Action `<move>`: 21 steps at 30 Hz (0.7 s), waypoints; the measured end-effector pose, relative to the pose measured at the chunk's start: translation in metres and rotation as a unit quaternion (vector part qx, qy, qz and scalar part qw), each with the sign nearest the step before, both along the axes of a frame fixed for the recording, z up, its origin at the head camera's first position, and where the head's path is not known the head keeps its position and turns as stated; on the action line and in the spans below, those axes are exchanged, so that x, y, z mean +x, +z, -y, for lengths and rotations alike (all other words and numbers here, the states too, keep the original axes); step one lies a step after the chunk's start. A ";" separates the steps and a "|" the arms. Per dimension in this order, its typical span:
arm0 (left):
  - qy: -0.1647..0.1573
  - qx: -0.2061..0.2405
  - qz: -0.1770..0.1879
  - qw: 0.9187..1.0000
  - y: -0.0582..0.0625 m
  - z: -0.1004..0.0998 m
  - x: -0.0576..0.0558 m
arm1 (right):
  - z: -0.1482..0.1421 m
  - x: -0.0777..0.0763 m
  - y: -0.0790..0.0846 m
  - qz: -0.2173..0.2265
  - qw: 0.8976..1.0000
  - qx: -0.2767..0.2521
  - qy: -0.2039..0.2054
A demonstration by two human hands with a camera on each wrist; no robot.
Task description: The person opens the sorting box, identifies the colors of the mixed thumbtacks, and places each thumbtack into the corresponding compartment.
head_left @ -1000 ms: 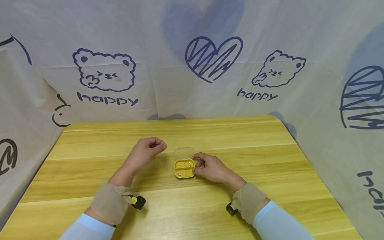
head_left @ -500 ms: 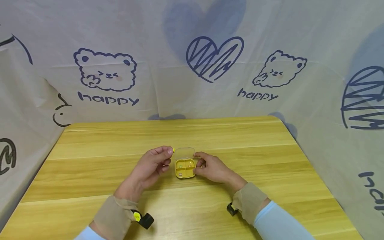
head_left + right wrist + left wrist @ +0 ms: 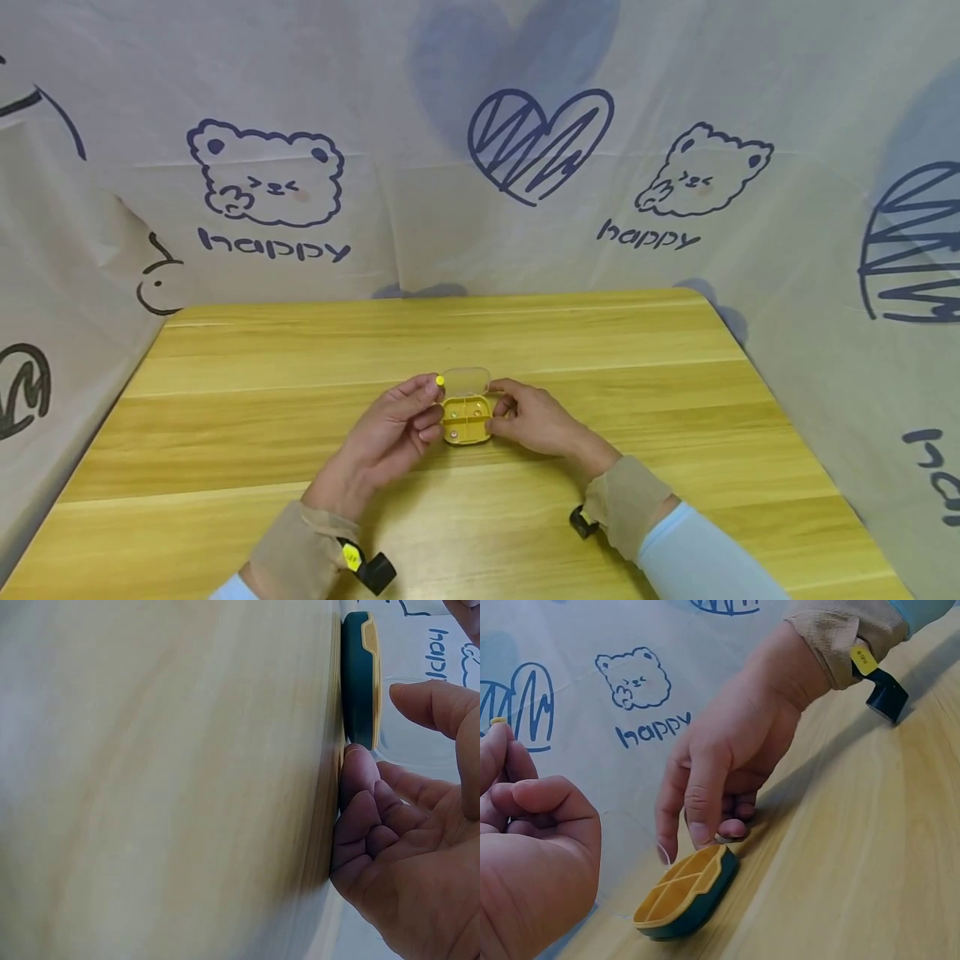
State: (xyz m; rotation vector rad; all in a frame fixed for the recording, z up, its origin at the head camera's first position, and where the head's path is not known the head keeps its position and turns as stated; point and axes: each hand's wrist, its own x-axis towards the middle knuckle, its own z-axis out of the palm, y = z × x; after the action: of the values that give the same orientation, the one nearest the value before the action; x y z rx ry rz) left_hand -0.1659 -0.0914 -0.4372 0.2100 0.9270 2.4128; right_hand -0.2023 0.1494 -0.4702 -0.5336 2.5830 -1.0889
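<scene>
My left hand (image 3: pixel 397 429) pinches a small round yellow tablet (image 3: pixel 440 381) between thumb and fingertip, close to the left of a pill box (image 3: pixel 467 442). Yellow inside and dark green outside, the box (image 3: pixel 697 907) lies on the table with its clear lid (image 3: pixel 467 382) raised behind it. Dividers split it into several compartments; the two back ones and the front left each contain a tiny piece (image 3: pixel 453 433). At the box's right side, my right hand (image 3: pixel 536 419) holds it, thumb at the rim and index finger by the lid. Its other fingers curl against the table.
The wooden table (image 3: pixel 615 342) extends on all sides of the box. Behind and beside it hangs a white cloth (image 3: pixel 420 217) printed with bears and hearts. Each wrist wears a wrap with a black camera (image 3: pixel 375 573).
My left hand has moved right and slightly toward me, bringing the tablet up beside the raised lid and turning so it shows more. The right hand stays at the box.
</scene>
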 end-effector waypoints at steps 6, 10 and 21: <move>0.002 -0.002 0.004 1.000 -0.003 -0.002 0.000 | -0.001 0.000 0.000 0.000 1.000 -0.002 0.000; 0.007 -0.020 0.006 1.000 -0.003 -0.002 0.000 | 0.000 0.000 -0.001 -0.001 1.000 -0.005 -0.002; 0.071 -0.418 -0.153 0.893 -0.006 -0.013 -0.003 | -0.001 -0.002 -0.003 -0.002 1.000 -0.003 0.001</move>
State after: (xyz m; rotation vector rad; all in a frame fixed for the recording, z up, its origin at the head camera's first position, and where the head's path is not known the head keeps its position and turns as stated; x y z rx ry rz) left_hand -0.1692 -0.0780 -0.4427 0.1979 2.0839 1.8962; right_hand -0.2043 0.1507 -0.4737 -0.5402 2.5827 -1.0951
